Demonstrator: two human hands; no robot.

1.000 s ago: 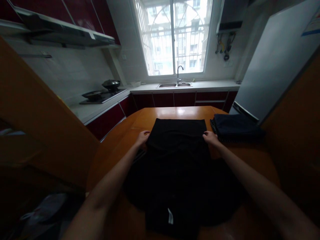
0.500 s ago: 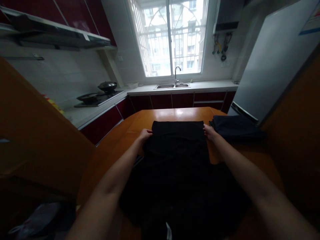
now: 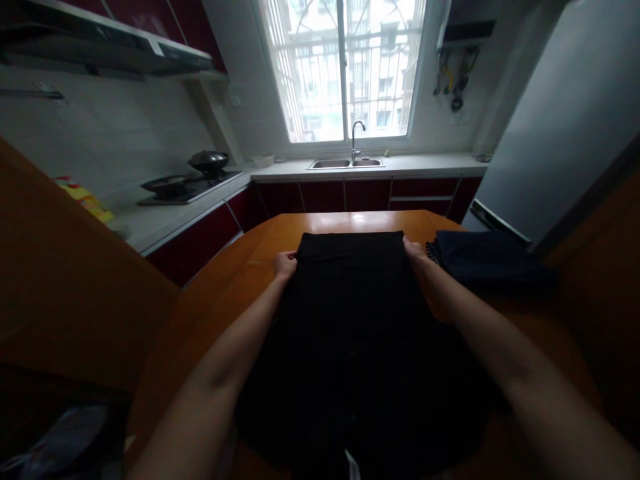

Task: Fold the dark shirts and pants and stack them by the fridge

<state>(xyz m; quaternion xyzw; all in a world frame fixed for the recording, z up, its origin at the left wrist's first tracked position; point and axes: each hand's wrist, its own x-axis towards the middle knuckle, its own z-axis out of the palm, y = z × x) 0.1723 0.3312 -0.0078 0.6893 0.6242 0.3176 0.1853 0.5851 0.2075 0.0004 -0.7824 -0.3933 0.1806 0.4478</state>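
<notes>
A black shirt (image 3: 350, 320) lies spread over the wooden table, its straight hem at the far end and its wider part close to me. A small white label (image 3: 352, 465) shows on it at the bottom of the view. My left hand (image 3: 286, 265) pinches the left edge of the cloth just below the far corner. At the far right corner, my right hand (image 3: 414, 249) is closed on the edge. Between the two hands the fabric looks stretched fairly flat. Dark folds close to me are hard to make out.
Folded dark blue clothes (image 3: 487, 257) are stacked on the right side of the wooden table (image 3: 240, 267). Beyond it are a counter with a sink (image 3: 333, 163) and a stove with pans (image 3: 209, 161). A fridge (image 3: 540, 133) stands at right.
My hands have shifted slightly away from me with the shirt's hem, and the fabric between them looks smoother and straighter. The camera view has moved a little.
</notes>
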